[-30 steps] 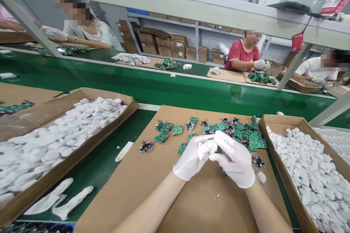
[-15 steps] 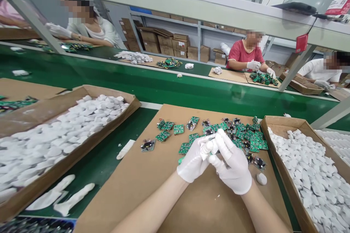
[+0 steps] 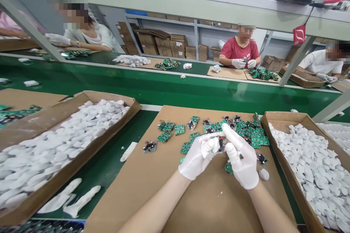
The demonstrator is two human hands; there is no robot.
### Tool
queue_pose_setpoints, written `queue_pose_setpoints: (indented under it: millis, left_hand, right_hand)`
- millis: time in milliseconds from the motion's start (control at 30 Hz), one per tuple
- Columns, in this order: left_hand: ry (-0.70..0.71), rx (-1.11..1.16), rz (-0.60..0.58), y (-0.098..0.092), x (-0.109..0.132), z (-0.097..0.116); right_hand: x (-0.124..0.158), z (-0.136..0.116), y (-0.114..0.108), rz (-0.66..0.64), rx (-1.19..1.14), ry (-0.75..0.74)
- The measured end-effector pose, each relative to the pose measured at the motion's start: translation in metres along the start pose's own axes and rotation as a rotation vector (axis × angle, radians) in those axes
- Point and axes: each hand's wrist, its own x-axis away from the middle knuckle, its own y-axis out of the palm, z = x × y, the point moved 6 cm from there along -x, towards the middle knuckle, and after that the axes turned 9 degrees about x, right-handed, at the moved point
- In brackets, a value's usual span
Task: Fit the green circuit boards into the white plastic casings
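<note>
My white-gloved left hand [image 3: 197,156] is closed around a small white piece [image 3: 215,145], with the fingers curled over it. A circuit board with dark parts [image 3: 221,144] shows at the right side of that piece. My right hand [image 3: 242,158], also gloved, has its thumb and forefinger at the board's right edge, and the fingers partly hide it. Beneath and behind both hands, several green circuit boards [image 3: 247,131] lie on a brown cardboard sheet [image 3: 153,185]. A rounded white piece [image 3: 264,174] rests by my right wrist.
Cardboard trays of white pieces stand at left [image 3: 73,167] and right [image 3: 298,174]. White finger-shaped scraps [image 3: 82,200] lie on the green surface at lower left. Beyond the green belt [image 3: 153,89], co-workers sit, one in a red shirt [image 3: 240,49]. A metal frame [image 3: 164,5] crosses above.
My right hand has shifted right and its fingers have spread, uncovering the circuit board beside the white piece. My left hand stays closed. The red-shirted co-worker's hands have drawn back from the boards.
</note>
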Motion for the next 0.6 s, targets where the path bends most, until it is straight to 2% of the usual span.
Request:
queue_pose_setpoints:
  millis: [167, 233, 333, 433, 500, 600]
  left_hand:
    - [-0.02, -0.146, 0.085, 0.001, 0.0, -0.001]
    - [-0.011, -0.162, 0.128, -0.001, -0.001, -0.002]
    - [0.002, -0.068, 0.073, 0.002, -0.002, -0.003]
    - [-0.02, 0.026, -0.007, 0.007, -0.002, -0.005]
    - [-0.039, 0.024, 0.001, 0.009, -0.002, -0.005]
    - [-0.056, -0.038, 0.064, 0.007, -0.001, -0.005]
  right_hand:
    - [0.001, -0.002, 0.012, -0.1, 0.192, -0.164]
    - [0.001, 0.001, 0.016, -0.153, 0.23, -0.166]
    - [0.0, 0.005, 0.014, -0.176, 0.141, -0.094]
    - [-0.003, 0.008, 0.003, -0.076, -0.013, 0.028]
    - [-0.005, 0.01, 0.0, -0.037, -0.066, 0.095]
    - [-0.007, 0.012, 0.003, -0.056, -0.094, 0.131]
